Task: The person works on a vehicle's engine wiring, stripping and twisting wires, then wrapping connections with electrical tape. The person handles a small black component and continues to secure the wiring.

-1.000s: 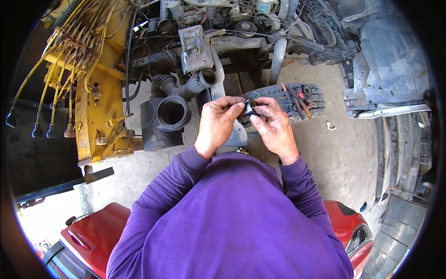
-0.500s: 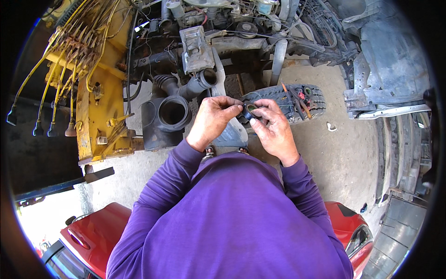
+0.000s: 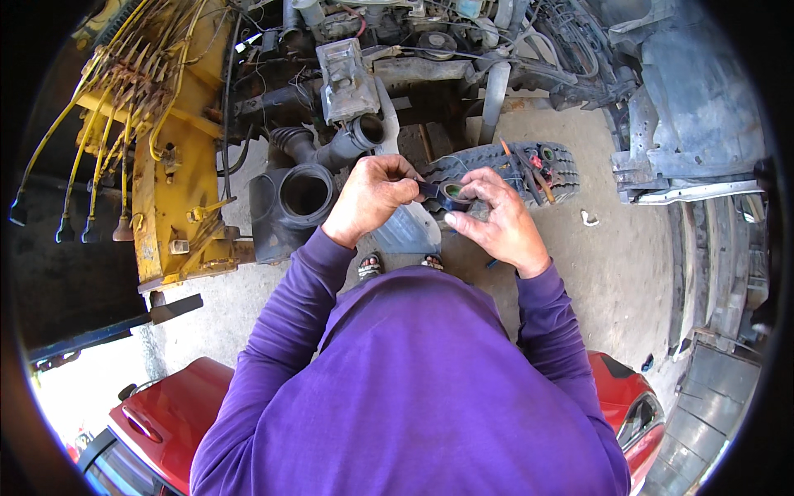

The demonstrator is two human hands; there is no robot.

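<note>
In front of my chest, a roll of black tape (image 3: 447,200) with a greenish core is held by my right hand (image 3: 506,230), the thumb and fingers gripping its sides. My left hand (image 3: 364,202) is closed in a pinch on the tape's loose end. A short dark strip spans the small gap between the two hands. Below and beyond the roll lies a worn tyre (image 3: 565,165) on the floor, with pliers-like tools with orange-red handles (image 3: 539,180) resting on it.
A black air-intake housing (image 3: 266,217) with round openings stands left of my hands. Further left is a yellow machine frame (image 3: 169,215) with hanging hoses. Ahead is an exposed engine bay (image 3: 413,70); a grey body panel (image 3: 699,124) is at right. A red car (image 3: 169,413) stands behind me.
My hands have drawn slightly apart, and a short length of tape now shows between them. The right hand has shifted a little right and down.
</note>
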